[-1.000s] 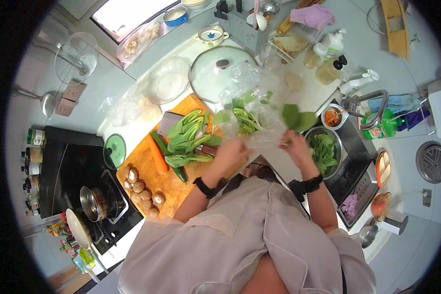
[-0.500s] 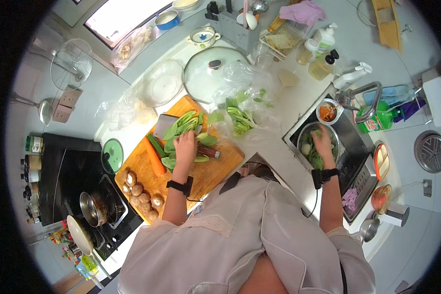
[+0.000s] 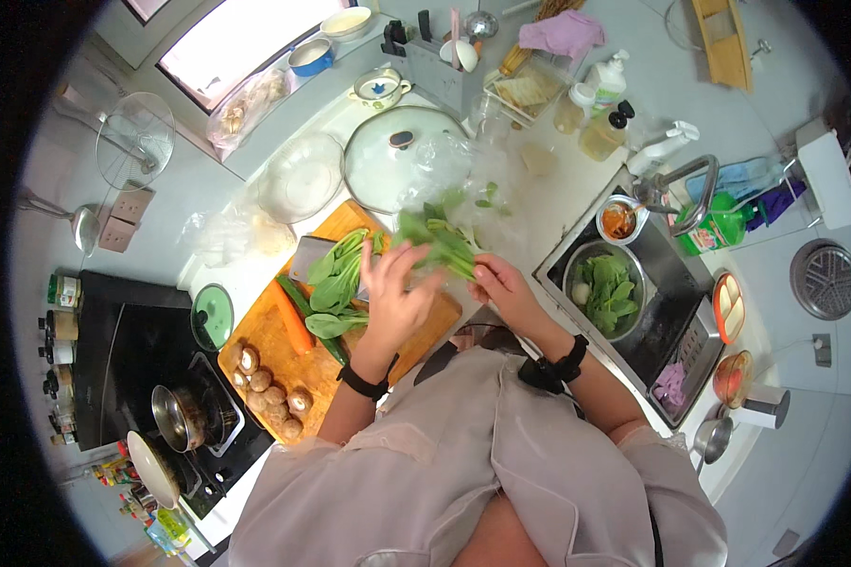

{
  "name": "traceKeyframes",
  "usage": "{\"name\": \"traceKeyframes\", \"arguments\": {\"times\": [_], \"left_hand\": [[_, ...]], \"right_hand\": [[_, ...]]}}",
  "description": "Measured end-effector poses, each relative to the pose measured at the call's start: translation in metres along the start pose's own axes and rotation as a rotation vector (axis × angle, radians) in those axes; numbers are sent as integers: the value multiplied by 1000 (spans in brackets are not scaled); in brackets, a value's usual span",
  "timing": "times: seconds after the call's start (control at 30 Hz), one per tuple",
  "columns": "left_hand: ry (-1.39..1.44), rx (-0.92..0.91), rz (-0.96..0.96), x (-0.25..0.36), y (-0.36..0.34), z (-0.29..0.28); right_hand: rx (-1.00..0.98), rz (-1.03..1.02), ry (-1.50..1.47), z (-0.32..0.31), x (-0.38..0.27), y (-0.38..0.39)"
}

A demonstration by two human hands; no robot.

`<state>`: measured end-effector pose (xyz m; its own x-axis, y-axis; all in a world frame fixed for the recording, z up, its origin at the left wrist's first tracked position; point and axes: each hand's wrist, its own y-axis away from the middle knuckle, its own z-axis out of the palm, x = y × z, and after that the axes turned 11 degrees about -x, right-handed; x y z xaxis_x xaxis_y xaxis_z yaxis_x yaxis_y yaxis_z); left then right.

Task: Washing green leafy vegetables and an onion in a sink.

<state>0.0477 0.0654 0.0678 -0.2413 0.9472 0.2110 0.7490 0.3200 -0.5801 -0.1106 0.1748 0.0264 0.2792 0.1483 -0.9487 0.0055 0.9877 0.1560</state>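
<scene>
In front of me, my right hand pinches the stem ends of a small bunch of leafy greens. Close beside it hovers my left hand, its fingers spread and blurred, overlapping the bunch's near edge. More leafy greens lie on the wooden cutting board, next to a cleaver partly covered by them. A carrot, a dark green cucumber-like vegetable and several brown mushrooms share the board. To the right, leaves fill a metal bowl in the sink.
Behind the board stand a glass lid and a clear plate. A plastic bag lies beyond my hands. The stove with a small pot is at left. A faucet arches over the sink.
My right hand has left the bowl in the sink and come to the middle, now gripping greens. My left hand has lifted off the board's greens and moved right, fingers spreading.
</scene>
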Motion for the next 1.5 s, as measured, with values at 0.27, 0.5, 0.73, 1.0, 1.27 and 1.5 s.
{"name": "traceKeyframes", "arguments": {"times": [0.27,0.5,0.73,1.0,1.27,1.5], "left_hand": [[530,-243,-221,13,7,24],[1239,-393,-388,16,-2,20],[1740,-739,-345,5,1,18],[1659,-400,-676,26,7,43],[316,102,-331,19,-10,48],[364,120,-287,-3,11,50]], "right_hand": [[-44,-180,-309,18,-3,3],[-230,70,-77,19,-31,17],[-479,216,-509,11,-24,21],[7,14,500,26,-13,-6],[305,-184,1211,16,15,-25],[610,44,1189,-63,23,13]]}}
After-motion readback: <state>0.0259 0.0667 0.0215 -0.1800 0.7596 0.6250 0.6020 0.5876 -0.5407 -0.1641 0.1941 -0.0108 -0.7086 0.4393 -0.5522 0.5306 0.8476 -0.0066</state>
